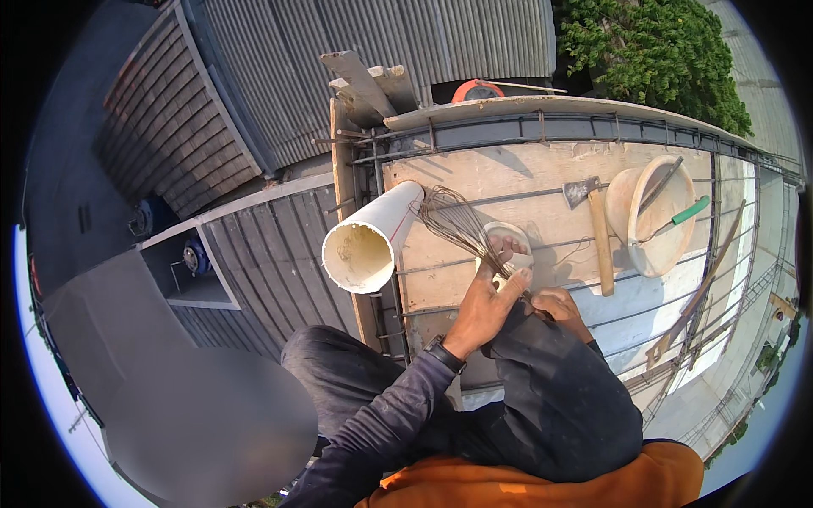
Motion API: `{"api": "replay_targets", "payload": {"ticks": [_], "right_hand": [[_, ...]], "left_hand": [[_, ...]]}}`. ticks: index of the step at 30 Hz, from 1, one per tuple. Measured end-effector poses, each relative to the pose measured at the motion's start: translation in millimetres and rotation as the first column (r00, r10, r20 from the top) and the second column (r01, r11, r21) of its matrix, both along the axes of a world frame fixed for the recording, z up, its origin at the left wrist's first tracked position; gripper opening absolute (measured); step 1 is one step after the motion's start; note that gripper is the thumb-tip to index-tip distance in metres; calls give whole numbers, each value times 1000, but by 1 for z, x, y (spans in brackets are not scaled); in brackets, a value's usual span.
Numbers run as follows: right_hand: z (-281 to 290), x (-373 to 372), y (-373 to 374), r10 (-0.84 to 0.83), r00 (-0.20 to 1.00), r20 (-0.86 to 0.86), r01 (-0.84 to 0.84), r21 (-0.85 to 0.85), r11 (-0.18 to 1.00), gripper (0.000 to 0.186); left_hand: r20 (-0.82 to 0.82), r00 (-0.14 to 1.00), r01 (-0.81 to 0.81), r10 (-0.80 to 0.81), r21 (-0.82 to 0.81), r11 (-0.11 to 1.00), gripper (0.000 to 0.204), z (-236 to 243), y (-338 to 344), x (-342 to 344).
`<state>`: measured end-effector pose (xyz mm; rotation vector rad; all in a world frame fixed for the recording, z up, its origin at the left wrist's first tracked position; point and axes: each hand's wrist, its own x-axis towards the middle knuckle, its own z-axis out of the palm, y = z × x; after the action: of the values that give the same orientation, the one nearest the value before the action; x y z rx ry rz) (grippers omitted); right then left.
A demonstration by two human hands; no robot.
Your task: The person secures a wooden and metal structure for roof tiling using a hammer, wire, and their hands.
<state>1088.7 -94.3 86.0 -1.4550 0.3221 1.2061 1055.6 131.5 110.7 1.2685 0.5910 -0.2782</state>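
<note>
A loose bundle of thin brown tie wire [453, 222] fans out from my hands toward the white pipe. My left hand [489, 311], with a dark watch at the wrist, is closed around the gathered part of the wire. Close beside it, past my raised knee, my right hand [559, 308] is closed at the lower end of the same wire; my leg hides part of it. My foot [510, 247] in a light sandal shows just beyond the left hand. Left of the wire stands the wide white plastic pipe [398, 216], its open end toward me.
A hatchet [600, 241] with a wooden handle lies on plywood [525, 182] crossed by steel bars. Beside it sits a pale bucket [625, 212] with a green-handled tool [690, 211]. A saw-like tool [677, 326] lies farther right. The left edge drops off toward lower roofs.
</note>
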Motion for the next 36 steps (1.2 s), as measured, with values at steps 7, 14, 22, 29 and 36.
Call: {"api": "replay_targets", "payload": {"ticks": [7,14,22,29,36], "right_hand": [[12,39,-4,-211,934,288,216,13,976,44],[64,152,16,-272,739,616,312,44,949,56],[92,213,92,-292,537,791,243,186,952,44],[99,210,86,-235,491,839,260,116,959,30],[106,216,86,-457,349,818,371,327,869,19]], "left_hand": [[147,989,-1,34,-217,976,46,-18,3,101],[227,969,102,-97,-13,995,45,3,10,125],[259,944,232,-203,-84,969,48,18,15,129],[260,940,149,-219,265,953,45,10,-1,129],[350,937,33,-21,-29,999,53,-2,-22,126]]}}
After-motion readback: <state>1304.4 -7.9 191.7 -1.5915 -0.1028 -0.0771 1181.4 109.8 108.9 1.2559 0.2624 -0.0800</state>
